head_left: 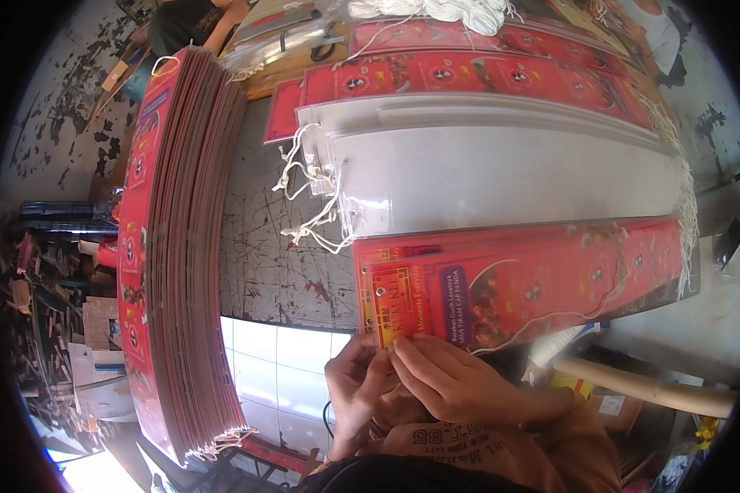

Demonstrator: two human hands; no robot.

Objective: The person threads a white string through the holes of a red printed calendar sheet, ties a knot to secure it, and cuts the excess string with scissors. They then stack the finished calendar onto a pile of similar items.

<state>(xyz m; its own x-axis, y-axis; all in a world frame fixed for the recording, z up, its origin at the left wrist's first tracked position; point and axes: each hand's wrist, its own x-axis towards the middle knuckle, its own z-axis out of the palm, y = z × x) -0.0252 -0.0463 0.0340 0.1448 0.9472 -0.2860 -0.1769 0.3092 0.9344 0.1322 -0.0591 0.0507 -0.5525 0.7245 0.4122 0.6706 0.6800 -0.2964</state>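
Observation:
At the near left corner of a red printed plastic-covered banner strip (534,287), my two hands meet with fingertips close together. My left hand (355,390) is closed, thumb and fingers pinching at the strip's corner. My right hand (448,378) is closed too, its fingertips pressed beside the left thumb. A thin white string (551,319) crosses the strip and runs in under my right hand; its end between the fingers is hidden. A small eyelet hole (381,292) shows in the strip's left end. Another red strip lies partly beneath it.
Beyond lies a stack of white-backed strips (510,172) with knotted string loops (312,177) at its left end. More red strips (444,74) and white string hanks (444,10) are farther back. A tall bundle of strips (181,255) lines the left table edge. Other people sit across.

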